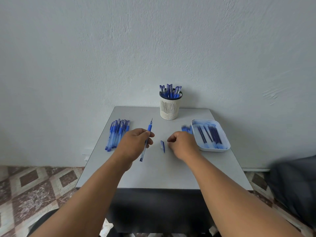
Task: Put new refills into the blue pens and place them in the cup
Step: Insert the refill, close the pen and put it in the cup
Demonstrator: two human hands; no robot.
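My left hand pinches an uncapped blue pen above the grey table, its tip pointing away from me. A blue pen cap lies on the table between my hands. My right hand hovers just right of the cap with its fingers curled, holding nothing that I can see. A cream slatted cup with several blue pens stands at the back of the table. A pile of capped blue pens lies at the left.
A white tray holding several dark blue refills sits at the right edge. More refills lie on the table just left of the tray. A textured wall rises behind the table; tiled floor shows at the left.
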